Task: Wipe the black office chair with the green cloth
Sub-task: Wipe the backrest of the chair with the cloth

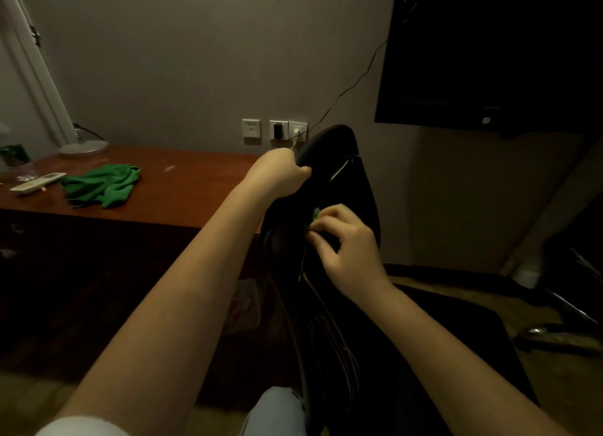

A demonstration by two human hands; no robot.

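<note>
I see the left grip (280,175) curled round the upper left edge of the black chair (357,190), its fingertips hidden behind the rim. The right grip (347,243) sits lower on the backrest, fingers bent, pinching the green cloth (316,214) against the black surface; only a small patch of cloth shows past the fingertips. The chair stands just beside the brown counter (182,187), below a dark wall screen (489,53). On the counter lie a second cloth (102,186) — green, bunched — and a white remote (37,182) just left of it
</note>
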